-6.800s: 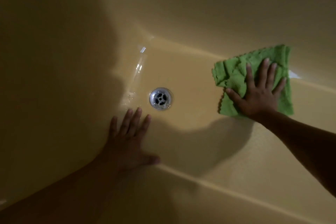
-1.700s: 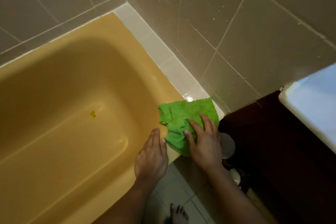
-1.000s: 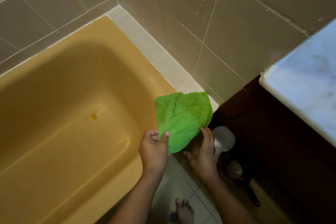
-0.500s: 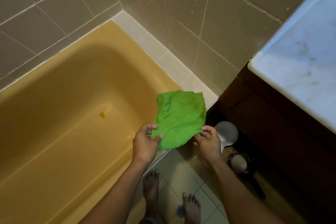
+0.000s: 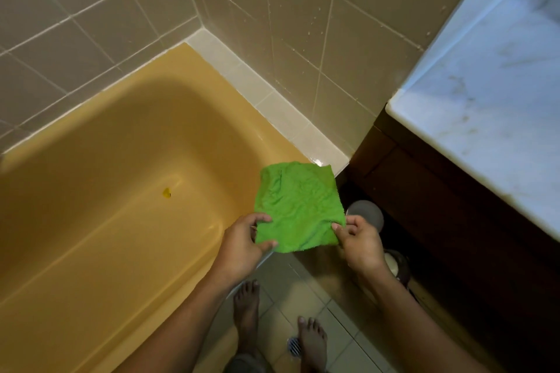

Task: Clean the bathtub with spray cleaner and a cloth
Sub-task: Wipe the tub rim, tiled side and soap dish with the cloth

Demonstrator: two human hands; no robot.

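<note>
Green cloth [image 5: 298,206] stretched out flat in the air, over the corner of the mustard-yellow bathtub [image 5: 188,70] nearest the floor, clear of the rim and not touching it.

Left hand [image 5: 242,242] at the cloth's lower left edge: thumb laid on top, fingers curled underneath, pinching the fabric. Right hand [image 5: 360,242] at the lower right corner: thumb and forefinger pinching it, remaining fingers curled in toward the palm.

Inside the bathtub, on its floor near the far end: one small yellow speck [image 5: 166,192], too small to identify. Basin walls smooth and evenly coloured.

Along the bathtub's end, a pale tiled ledge [image 5: 272,109], with grey wall tiles [image 5: 303,24] flecked with droplets above it.

Just beyond that end of the bathtub, down on the floor: a round grey-topped container [image 5: 365,215], partly behind the right hand, and a second round vessel [image 5: 395,263] close to it, contents of both impossible to tell. Behind them, a dark wooden cabinet [image 5: 454,221] under a white marble top [image 5: 500,100].

Beside the bathtub's near rim, on beige floor tiles [image 5: 342,312]: two bare feet [image 5: 247,306], and a small round floor drain [image 5: 294,346] between them.
</note>
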